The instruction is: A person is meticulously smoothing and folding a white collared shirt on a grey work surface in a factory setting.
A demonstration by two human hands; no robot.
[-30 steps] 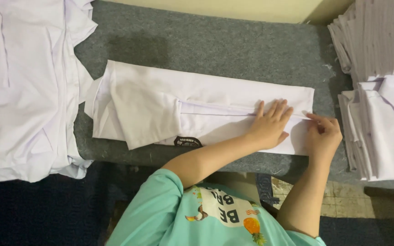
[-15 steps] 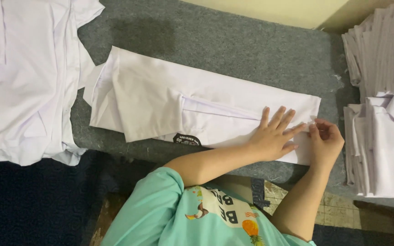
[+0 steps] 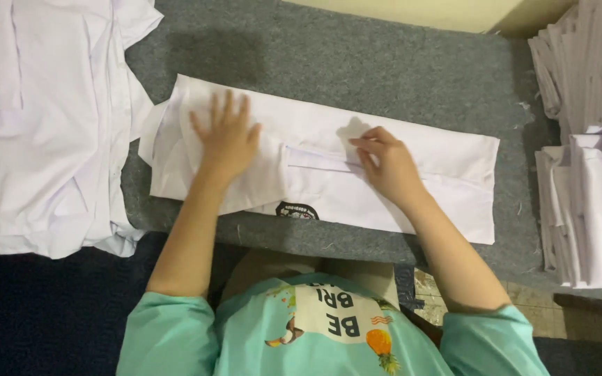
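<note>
While you lean over the grey counter [image 3: 384, 63], a white shirt [image 3: 412, 202], folded into a long narrow band, lies across the middle of the frame, running from centre left down toward the lower right. Your left hand [image 3: 228, 139] rests flat on the left end of the band, palm down, fingers spread wide and pointing toward the top of the frame; it holds nothing and only presses on the cloth. Your right hand [image 3: 388, 167] sits near the middle of the band, fingers curled and drawn close together, the fingertips [image 3: 360, 143] touching a fold line in the fabric; whether they pinch the cloth cannot be told. A small dark badge [image 3: 297, 210] shows at the lower edge of the shirt, between your two forearms. At the upper left of the frame a loose heap of white garments [image 3: 43, 125] spreads over the counter edge, just beside the shirt's left end. At the right edge a stack of folded white shirts [image 3: 593, 209] stands well apart from your right hand, with a second stack [image 3: 587, 63] above it in the upper right corner. Your teal shirt [image 3: 329, 334] with a printed front fills the bottom centre.
</note>
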